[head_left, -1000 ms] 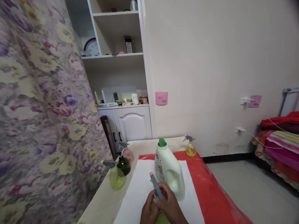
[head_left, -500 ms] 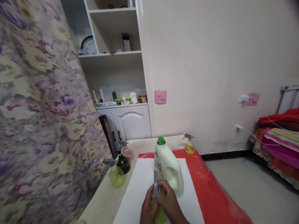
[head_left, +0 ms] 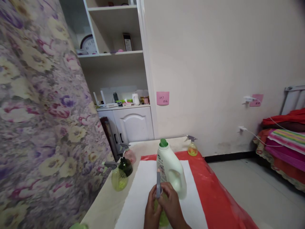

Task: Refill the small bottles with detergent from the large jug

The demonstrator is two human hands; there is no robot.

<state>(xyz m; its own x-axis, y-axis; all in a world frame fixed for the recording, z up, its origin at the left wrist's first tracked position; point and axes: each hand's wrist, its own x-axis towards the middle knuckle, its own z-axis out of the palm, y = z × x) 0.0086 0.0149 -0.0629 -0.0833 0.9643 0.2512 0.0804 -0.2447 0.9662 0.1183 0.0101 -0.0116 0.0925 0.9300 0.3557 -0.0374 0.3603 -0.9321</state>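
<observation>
Both hands hold a small yellow-green spray bottle [head_left: 162,216] at the near edge of the white sheet [head_left: 143,190]. My left hand [head_left: 150,210] wraps round the bottle's body. My right hand [head_left: 171,205] is closed on its grey trigger head [head_left: 158,184], which points away from me. Just behind it stands a white detergent jug [head_left: 172,175] with a green cap, upright and close to my right hand.
A red plastic cover [head_left: 214,197] lies over the table's right side. Three spray bottles, yellow-green [head_left: 118,178], dark green [head_left: 125,166] and pink [head_left: 130,155], stand at the left; an orange one [head_left: 192,148] at the far edge. Floral curtain left, cabinet behind, bed right.
The grey trigger head has turned from pointing up-left to pointing straight away from me. The view has shifted slightly; both hands stay on the bottle.
</observation>
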